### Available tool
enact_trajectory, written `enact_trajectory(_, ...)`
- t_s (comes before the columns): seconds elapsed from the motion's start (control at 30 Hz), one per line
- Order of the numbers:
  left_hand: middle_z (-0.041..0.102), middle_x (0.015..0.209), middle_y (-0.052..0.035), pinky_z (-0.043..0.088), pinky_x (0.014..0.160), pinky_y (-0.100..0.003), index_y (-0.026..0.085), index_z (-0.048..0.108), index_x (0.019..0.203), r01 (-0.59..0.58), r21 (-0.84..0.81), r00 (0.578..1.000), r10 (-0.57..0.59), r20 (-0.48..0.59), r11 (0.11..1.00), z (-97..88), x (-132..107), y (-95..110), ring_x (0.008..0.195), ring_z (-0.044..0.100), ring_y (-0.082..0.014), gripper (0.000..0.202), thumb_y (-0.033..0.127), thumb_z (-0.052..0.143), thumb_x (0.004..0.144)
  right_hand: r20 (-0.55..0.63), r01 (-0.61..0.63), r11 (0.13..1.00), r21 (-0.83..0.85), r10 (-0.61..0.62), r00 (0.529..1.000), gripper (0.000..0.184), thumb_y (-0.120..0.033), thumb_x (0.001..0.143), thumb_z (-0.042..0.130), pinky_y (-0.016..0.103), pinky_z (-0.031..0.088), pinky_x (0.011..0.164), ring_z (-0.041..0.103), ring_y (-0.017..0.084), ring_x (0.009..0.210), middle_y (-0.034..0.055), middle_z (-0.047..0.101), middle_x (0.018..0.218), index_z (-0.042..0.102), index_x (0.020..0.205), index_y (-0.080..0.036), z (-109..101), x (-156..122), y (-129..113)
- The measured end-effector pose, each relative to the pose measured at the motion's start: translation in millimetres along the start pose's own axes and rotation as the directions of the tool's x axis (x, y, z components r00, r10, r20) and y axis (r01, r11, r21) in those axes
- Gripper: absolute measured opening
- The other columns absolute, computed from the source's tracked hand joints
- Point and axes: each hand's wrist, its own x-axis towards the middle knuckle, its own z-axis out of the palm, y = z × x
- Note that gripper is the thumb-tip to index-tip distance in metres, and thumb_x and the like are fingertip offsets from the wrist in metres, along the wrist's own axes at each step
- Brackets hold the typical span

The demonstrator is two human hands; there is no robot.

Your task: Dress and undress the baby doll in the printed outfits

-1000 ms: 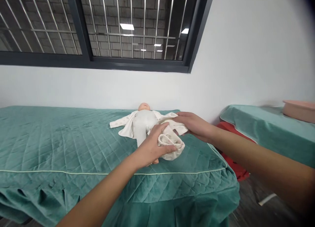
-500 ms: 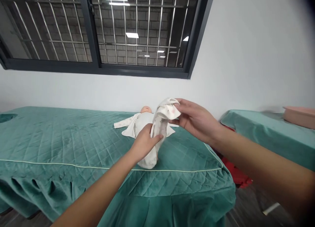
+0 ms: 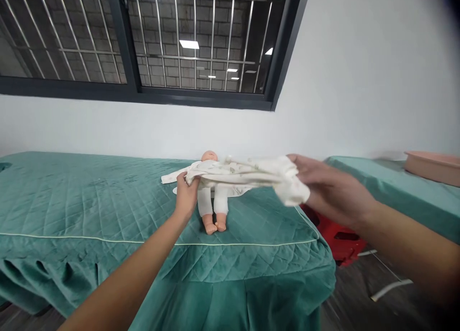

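You have a white garment (image 3: 247,170) stretched out sideways between your two hands, raised above the bed (image 3: 100,201). Your left hand (image 3: 186,195) is clamped on one end, thumb and fingers closed on the cloth. Your right hand (image 3: 330,189) grips the other end, which bunches and hangs a little below the fingers; motion blurs it, and some of those fingertips are hidden behind the cloth. Your hands are well apart, with the right one covering part of the bed's right edge in this view. Small prints show along the garment.

Behind it, the doll (image 3: 221,201) lies on its back toward the bed's right end, head near the far edge and bare feet pointing to the near edge, just short of the pale piping. White cloth covers its legs down to the shins; the garment hides most of its trunk. A white jacket (image 3: 176,176) lies spread under the doll, one sleeve reaching toward the bed's left end.

Past the bed's right edge, a red object (image 3: 341,240) sits low, beside a green-draped surface (image 3: 362,170) carrying a pink basin (image 3: 433,165), cut off by the view.
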Motion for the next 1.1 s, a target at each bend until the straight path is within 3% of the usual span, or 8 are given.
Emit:
enact_trajectory(0.07, 0.062, 0.111, -0.0090, 0.048, 0.085, -0.036, 0.018, 0.053, 0.116, 0.085, -0.086, 0.995, -0.080, 0.059, 0.993, 6.3, 4.1, 2.0, 0.100, 0.059, -0.0232, 0.040, 0.043, 0.056, 0.085, 0.187, -0.145, 0.987, -0.075, 0.157, 0.970, 0.018, -0.020, 0.079, 0.064, 0.032, 0.055, 0.073, 0.066, 0.019, 0.083, 0.0029, 0.069, 0.098, 0.066, 0.096, -0.024, -2.1, -7.6, 9.9)
enact_trajectory(0.2, 0.065, 0.093, -0.0029, 0.047, 0.069, -0.027, 0.018, 0.061, 0.098, 0.021, -0.142, 0.991, -0.002, 0.134, 0.990, 13.9, 3.5, 28.6, 0.083, 0.060, -0.0180, 0.028, 0.024, 0.062, 0.070, 0.502, -0.202, 0.887, -0.415, 0.408, 0.763, 0.025, -0.021, 0.084, 0.061, 0.037, 0.056, 0.082, 0.068, 0.022, 0.096, 0.0027, 0.071, 0.102, 0.069, 0.107, -0.028, 3.1, -21.5, 30.2)
enact_trajectory(0.3, 0.065, 0.088, -0.0006, 0.043, 0.058, -0.022, 0.018, 0.061, 0.093, 0.019, -0.257, 0.944, 0.067, 0.322, 0.966, 10.0, -0.8, 62.1, 0.071, 0.058, -0.0141, 0.030, 0.015, 0.059, 0.063, 0.391, 0.009, 0.793, -0.609, 0.289, 0.874, 0.036, -0.028, 0.086, 0.063, 0.041, 0.053, 0.093, 0.063, 0.027, 0.111, 0.0019, 0.067, 0.121, 0.065, 0.120, -0.036, 10.2, -19.6, 39.8)
enact_trajectory(0.4, 0.066, 0.089, -0.0009, 0.046, 0.057, -0.022, 0.019, 0.062, 0.089, 0.004, -0.325, 0.823, 0.181, 0.539, 0.946, 1.9, -4.8, 97.8, 0.070, 0.061, -0.0141, 0.028, 0.011, 0.061, 0.063, 0.157, 0.096, 0.721, -0.686, 0.018, 0.987, 0.056, -0.038, 0.082, 0.069, 0.046, 0.049, 0.101, 0.055, 0.031, 0.124, 0.0026, 0.051, 0.143, 0.051, 0.135, -0.038, 18.8, 0.3, 35.8)
enact_trajectory(0.53, 0.067, 0.091, -0.0025, 0.051, 0.062, -0.025, 0.019, 0.064, 0.092, -0.045, -0.359, 0.677, 0.293, 0.675, 0.932, -6.5, -7.9, 136.2, 0.076, 0.065, -0.0165, 0.031, 0.008, 0.066, 0.063, 0.146, 0.255, 0.730, -0.634, -0.211, 0.966, 0.051, -0.041, 0.079, 0.071, 0.047, 0.043, 0.105, 0.053, 0.027, 0.123, 0.0032, 0.055, 0.135, 0.055, 0.127, -0.032, 36.3, 38.9, 12.5)
enact_trajectory(0.7, 0.067, 0.086, -0.0012, 0.052, 0.063, -0.023, 0.020, 0.065, 0.097, -0.129, -0.367, 0.639, 0.360, 0.680, 0.921, -22.2, -6.3, 163.1, 0.077, 0.065, -0.0152, 0.032, 0.010, 0.069, 0.066, 0.183, 0.315, 0.733, -0.602, -0.258, 0.949, 0.018, -0.032, 0.076, 0.070, 0.034, 0.048, 0.081, 0.059, 0.019, 0.091, 0.0006, 0.064, 0.097, 0.064, 0.091, -0.023, 53.1, 60.6, -14.2)
enact_trajectory(1.0, 0.073, 0.091, -0.0091, 0.055, 0.059, -0.029, 0.018, 0.075, 0.093, -0.185, 0.124, 0.376, -0.046, 0.925, 0.975, -59.5, 12.3, 191.5, 0.077, 0.069, -0.0242, 0.031, 0.022, 0.080, 0.063, 0.192, 0.253, 0.829, -0.498, -0.179, 0.965, 0.021, -0.033, 0.075, 0.072, 0.024, 0.037, 0.058, 0.051, 0.012, 0.066, -0.0027, 0.056, 0.073, 0.055, 0.074, -0.020, 41.3, 53.3, -28.9)
enact_trajectory(1.1, 0.072, 0.087, -0.0088, 0.054, 0.060, -0.028, 0.017, 0.074, 0.083, -0.203, 0.111, 0.404, -0.020, 0.915, 0.973, -54.5, 10.5, 189.3, 0.077, 0.068, -0.0233, 0.021, 0.033, 0.078, 0.070, 0.198, 0.269, 0.816, -0.511, -0.193, 0.961, 0.022, -0.035, 0.074, 0.074, 0.024, 0.040, 0.060, 0.053, 0.013, 0.068, -0.0019, 0.058, 0.075, 0.057, 0.076, -0.020, 35.1, 55.8, -28.4)
